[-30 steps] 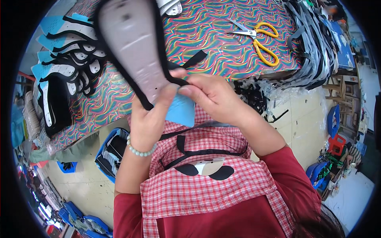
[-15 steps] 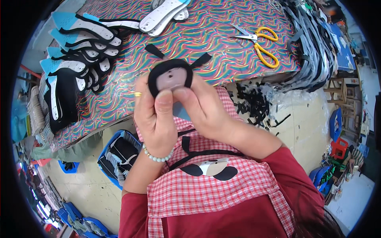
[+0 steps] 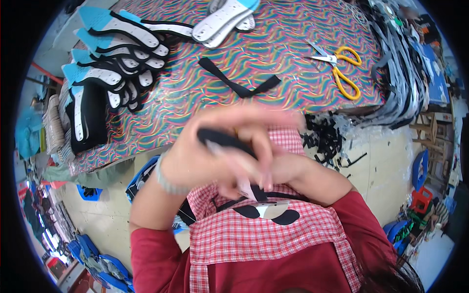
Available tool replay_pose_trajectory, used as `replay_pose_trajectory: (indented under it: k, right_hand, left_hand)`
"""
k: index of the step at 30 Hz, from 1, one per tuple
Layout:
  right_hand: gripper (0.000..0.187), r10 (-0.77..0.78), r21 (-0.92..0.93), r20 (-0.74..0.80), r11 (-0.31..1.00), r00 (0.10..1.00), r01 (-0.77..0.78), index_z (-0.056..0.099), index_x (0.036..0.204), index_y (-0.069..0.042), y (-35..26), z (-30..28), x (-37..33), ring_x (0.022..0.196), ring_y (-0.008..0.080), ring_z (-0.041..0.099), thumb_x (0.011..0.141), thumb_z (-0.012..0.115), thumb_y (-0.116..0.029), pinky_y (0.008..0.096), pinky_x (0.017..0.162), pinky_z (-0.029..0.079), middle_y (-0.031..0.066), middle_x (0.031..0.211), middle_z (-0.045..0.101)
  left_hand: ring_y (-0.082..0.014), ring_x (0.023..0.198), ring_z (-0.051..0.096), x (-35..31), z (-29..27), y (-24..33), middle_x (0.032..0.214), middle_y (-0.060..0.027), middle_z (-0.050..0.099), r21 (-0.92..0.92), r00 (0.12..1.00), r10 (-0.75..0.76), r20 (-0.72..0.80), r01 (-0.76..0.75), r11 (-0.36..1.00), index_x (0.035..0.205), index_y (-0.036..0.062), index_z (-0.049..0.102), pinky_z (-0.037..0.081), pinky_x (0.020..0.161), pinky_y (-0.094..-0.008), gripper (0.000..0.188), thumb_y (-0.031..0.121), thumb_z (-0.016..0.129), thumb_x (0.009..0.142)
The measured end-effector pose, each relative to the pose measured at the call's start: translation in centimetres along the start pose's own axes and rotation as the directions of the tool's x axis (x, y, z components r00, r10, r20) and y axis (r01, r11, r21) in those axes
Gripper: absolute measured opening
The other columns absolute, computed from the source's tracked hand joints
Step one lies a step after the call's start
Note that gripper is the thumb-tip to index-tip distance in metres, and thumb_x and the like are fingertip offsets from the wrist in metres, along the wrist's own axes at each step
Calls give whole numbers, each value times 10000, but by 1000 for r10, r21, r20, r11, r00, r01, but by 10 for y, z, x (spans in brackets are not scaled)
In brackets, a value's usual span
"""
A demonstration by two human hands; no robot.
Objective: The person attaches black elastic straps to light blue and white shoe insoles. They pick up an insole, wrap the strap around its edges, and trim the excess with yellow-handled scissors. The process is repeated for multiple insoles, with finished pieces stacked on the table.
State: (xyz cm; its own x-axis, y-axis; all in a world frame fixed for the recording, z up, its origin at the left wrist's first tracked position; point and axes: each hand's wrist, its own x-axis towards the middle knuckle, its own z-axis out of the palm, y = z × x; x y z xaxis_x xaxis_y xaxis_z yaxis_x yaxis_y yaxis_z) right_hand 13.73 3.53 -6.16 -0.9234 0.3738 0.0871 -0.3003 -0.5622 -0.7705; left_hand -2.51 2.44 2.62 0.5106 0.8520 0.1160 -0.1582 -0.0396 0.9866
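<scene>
Both hands are close together over my lap, smeared by motion. My left hand [image 3: 193, 146], with a bead bracelet at the wrist, is closed around an insole with a black edge [image 3: 227, 140]; one or more of its fingers stretch to the right. Below the fingers, a pale end of the insole and a dark tip show. Against the left hand lies my right hand [image 3: 286, 168], its fingers mostly hidden or blurred. Black strips [image 3: 240, 88] form a V on the patterned tabletop [image 3: 181, 93] beyond my hands.
Fanned white-and-blue insoles [image 3: 132, 36] with black edging cover the table's left. Another insole stack [image 3: 222, 24] lies at the back. Yellow-handled scissors [image 3: 334, 61] lie spread on the right, near hanging grey and black strips [image 3: 400, 68]. Black scraps [image 3: 325, 139] litter the floor.
The insole has come down toward my lap and tilted, so its face no longer shows. My left hand has rolled over in front of the right. The black strips are now fully uncovered.
</scene>
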Motion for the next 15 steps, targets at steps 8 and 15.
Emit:
replay_pose_trajectory:
  k: [8, 15]
  right_hand:
    - [228, -419, -917, -194, -243, 887, -315, 630, 997, -64, -38, -87, 22, 960, 315, 565, 824, 656, -210, 392, 813, 441, 100, 1000, 615]
    - [119, -364, -803, -582, 115, 727, -585, 611, 887, 6, -53, -49, -100, 783, 255, 578, 840, 634, -101, 336, 720, 448, 115, 827, 596]
  left_hand:
    - [-304, 1272, 451, -34, -174, 95, 1291, -92, 556, 895, 972, 236, -12, 116, -430, 1280, 125, 547, 248, 1097, -491, 611, 256, 749, 719]
    - [-258, 1094, 577, -110, -172, 24, 1159, -138, 627, 918, 853, 341, -395, 372, 135, 1173, 2, 611, 394, 978, -318, 310, 161, 583, 908]
